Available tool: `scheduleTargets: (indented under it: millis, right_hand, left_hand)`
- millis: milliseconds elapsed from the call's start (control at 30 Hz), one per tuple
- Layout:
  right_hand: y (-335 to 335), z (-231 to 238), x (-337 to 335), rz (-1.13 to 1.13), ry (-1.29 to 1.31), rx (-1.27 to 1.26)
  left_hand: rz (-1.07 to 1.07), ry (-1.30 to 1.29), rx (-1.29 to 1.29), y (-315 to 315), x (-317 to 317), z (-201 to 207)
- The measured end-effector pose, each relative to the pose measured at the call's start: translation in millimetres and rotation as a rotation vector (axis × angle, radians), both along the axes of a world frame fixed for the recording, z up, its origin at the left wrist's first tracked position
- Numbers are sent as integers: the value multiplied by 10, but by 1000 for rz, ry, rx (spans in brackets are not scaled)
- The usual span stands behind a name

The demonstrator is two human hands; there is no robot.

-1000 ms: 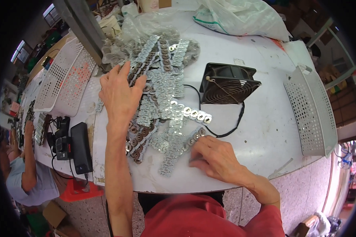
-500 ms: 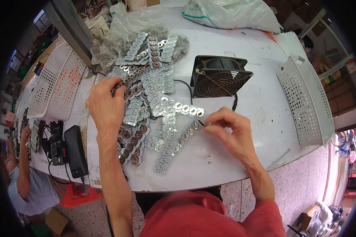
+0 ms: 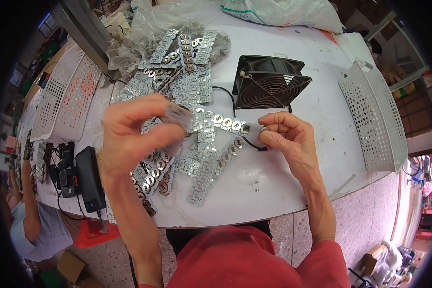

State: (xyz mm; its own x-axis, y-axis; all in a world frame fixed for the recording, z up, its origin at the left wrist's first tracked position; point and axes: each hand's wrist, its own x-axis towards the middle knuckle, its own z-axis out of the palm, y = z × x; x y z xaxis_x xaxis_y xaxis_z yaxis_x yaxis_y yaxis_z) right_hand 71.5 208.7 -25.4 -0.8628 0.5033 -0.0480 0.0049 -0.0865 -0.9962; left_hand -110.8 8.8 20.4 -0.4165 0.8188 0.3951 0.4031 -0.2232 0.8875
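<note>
In the head view, the left hand (image 3: 124, 134), left of the middle of the frame, is curling its thumb and fingers around a gray piece (image 3: 177, 116). The piece is looking too blurry to tell its shape. The right hand (image 3: 294, 143), right of the middle, is pinching a small bit (image 3: 263, 128) that is shining a little; its fingertips are almost meeting.

The metal strips (image 3: 197, 89) are lying in a messy pile from the upper middle down to the lower left of the middle. One strip (image 3: 230, 123) with round parts is pointing toward the right hand, and another (image 3: 229, 152) is slanting just below it. All are resting on the white table (image 3: 259, 197).

The step seems to be handling small metal pieces, one hand on each. The next move seems to be calling for a light pinch on the right and a firm grip on the left.

A black fan (image 3: 272, 84) is standing in the upper right, and a basket (image 3: 379, 122) is sitting near the right edge.
</note>
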Motion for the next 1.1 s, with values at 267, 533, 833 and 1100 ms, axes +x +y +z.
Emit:
scheduleTargets:
  millis: [267, 533, 833, 1100]
  right_hand:
    - [-35, 172, 90, 278, -26, -191]
    - [-23, 113, 84, 229, -162, -162]
    - [94, 49, 81, 188, -99, -260]
    - [90, 59, 85, 216, -101, -307]
  left_hand:
    - [-38, -191, -291, 395, 465, -239]
    - [-125, -248, -384, 444, 506, -279]
    - [-121, -309, -261, 474, 469, -301]
    - [-208, 140, -79, 524, 501, -314]
